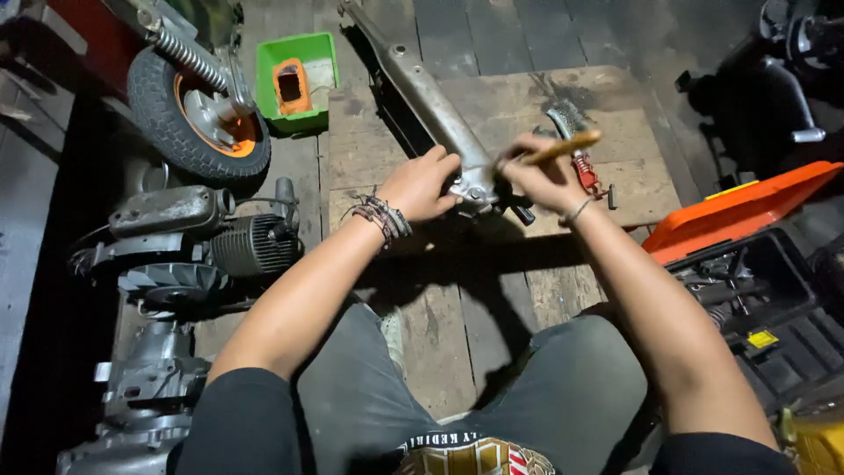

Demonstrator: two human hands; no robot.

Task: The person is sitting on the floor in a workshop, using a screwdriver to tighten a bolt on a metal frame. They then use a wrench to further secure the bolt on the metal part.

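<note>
A green plastic bin (297,81) holds an orange insert; the black tyre (195,114) wraps an orange-and-silver rim; the open toolbox (747,255) is black with an orange lid.

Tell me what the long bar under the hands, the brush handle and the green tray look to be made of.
Long bar: likely cast or pressed metal, dull grey with worn, grimy patches and a bolt hole.
Brush handle in the right hand: looks like wood, tan and matte; blurred, so not certain.
Green tray: probably moulded plastic, going by its bright even colour and thin walls.
The left hand rests on the bar's near end.
</note>
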